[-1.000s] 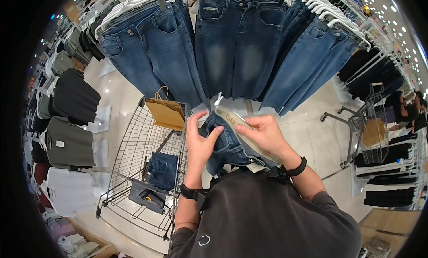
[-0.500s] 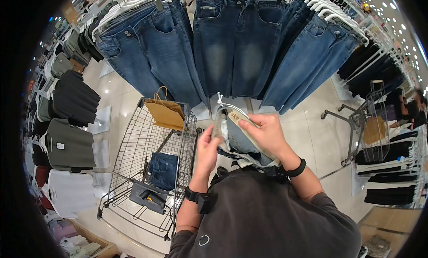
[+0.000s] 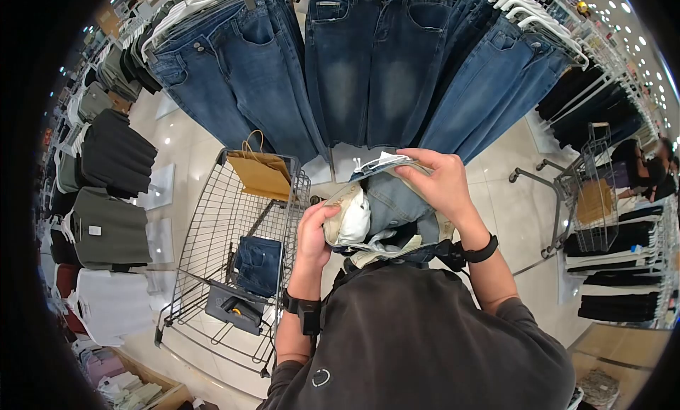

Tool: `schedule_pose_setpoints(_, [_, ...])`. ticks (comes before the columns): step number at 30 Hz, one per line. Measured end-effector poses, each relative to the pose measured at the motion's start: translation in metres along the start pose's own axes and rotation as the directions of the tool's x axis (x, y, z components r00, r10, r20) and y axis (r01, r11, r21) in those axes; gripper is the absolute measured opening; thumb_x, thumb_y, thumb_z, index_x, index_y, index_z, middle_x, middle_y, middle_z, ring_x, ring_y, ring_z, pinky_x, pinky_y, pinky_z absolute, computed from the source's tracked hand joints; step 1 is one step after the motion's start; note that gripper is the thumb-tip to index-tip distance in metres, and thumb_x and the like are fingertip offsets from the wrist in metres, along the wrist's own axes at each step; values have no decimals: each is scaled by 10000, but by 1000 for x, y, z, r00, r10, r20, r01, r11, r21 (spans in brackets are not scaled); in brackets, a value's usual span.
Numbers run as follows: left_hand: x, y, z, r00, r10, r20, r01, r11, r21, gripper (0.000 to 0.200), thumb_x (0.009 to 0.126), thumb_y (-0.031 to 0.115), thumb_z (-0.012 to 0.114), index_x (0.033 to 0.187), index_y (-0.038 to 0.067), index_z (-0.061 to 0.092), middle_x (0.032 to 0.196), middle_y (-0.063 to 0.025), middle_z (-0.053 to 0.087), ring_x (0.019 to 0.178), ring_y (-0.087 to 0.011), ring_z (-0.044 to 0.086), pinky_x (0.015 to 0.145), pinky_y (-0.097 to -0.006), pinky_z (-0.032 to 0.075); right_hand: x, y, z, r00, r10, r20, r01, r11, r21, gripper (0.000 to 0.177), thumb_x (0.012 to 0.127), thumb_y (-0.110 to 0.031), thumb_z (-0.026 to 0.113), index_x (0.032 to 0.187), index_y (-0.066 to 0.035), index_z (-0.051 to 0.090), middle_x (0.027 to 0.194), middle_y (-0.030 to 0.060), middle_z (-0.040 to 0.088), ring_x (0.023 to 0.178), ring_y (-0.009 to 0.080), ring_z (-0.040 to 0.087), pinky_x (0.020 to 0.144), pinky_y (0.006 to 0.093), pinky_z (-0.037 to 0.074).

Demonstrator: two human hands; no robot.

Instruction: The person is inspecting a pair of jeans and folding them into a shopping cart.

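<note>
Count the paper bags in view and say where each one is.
2. One bag is in the cart on the left; the other bag is at the far cart on the right. More may be hidden among the racks.

Two carts (image 3: 185, 272) (image 3: 599, 131), two brown bags (image 3: 259, 175) (image 3: 593, 203) — one in each. One folded pair of jeans (image 3: 258, 266) — and two hands (image 3: 312, 233) (image 3: 440, 187) on one open pair of jeans (image 3: 394, 199).

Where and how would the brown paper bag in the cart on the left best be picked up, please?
Probably by its looped handle, from above: the loop stands up from the top of the paper bag at the shopping cart's far end, leaving an opening to hook through.
</note>
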State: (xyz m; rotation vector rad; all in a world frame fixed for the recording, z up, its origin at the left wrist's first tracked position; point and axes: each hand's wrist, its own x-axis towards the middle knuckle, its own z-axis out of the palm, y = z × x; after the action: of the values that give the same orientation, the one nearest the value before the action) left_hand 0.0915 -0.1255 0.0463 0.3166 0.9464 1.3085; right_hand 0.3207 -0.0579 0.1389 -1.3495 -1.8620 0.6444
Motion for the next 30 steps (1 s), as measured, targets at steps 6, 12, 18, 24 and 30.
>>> schedule_pose_setpoints(6, [0, 4, -6, 977, -89, 195, 114, 986, -120, 299, 791, 75, 547, 1041, -86, 584, 987, -172, 655, 857, -240, 655, 813, -319, 518, 11, 1, 1, 985, 152, 81, -157, 986, 52, 454, 701, -217, 792, 1100, -47, 657, 695, 50, 652, 667, 97, 611, 638, 251, 466])
schedule_pose_setpoints(12, [-4, 7, -1, 942, -110, 316, 181, 962, -203, 384, 775, 109, 496, 1079, -113, 578, 1013, -194, 658, 875, -256, 660, 827, -338, 521, 13, 20, 12, 972, 176, 156, -204, 961, 185, 515, 708, -206, 805, 1154, -32, 614, 723, 11, 635, 683, 60, 577, 639, 223, 448])
schedule_pose_setpoints(18, [-5, 4, 0, 948, -111, 297, 188, 951, -246, 376, 763, 86, 497, 1078, -102, 577, 1002, -199, 660, 874, -285, 661, 819, -374, 532, 10, 41, 25, 980, 116, 162, -141, 978, 155, 528, 731, -237, 799, 1180, -39, 603, 842, 31, 652, 794, 74, 588, 706, 230, 458])
schedule_pose_setpoints(24, [0, -4, -7, 957, -94, 273, 169, 949, -267, 384, 762, 102, 493, 1082, -93, 577, 991, -195, 660, 857, -286, 662, 805, -373, 537, 4, 47, 22, 914, 209, 348, -326, 888, 324, 477, 812, -245, 736, 1216, -44, 583, 859, 18, 649, 782, 80, 566, 736, 246, 461])
schedule_pose_setpoints(30, [-4, -4, -10, 991, -39, 126, 74, 954, -289, 373, 762, 93, 516, 1094, -67, 570, 993, -162, 654, 869, -252, 650, 805, -354, 527, -13, 97, 34, 903, 320, 288, -393, 886, 247, 565, 849, -337, 687, 1264, 9, 522, 1044, 100, 615, 913, 152, 567, 798, 297, 478])
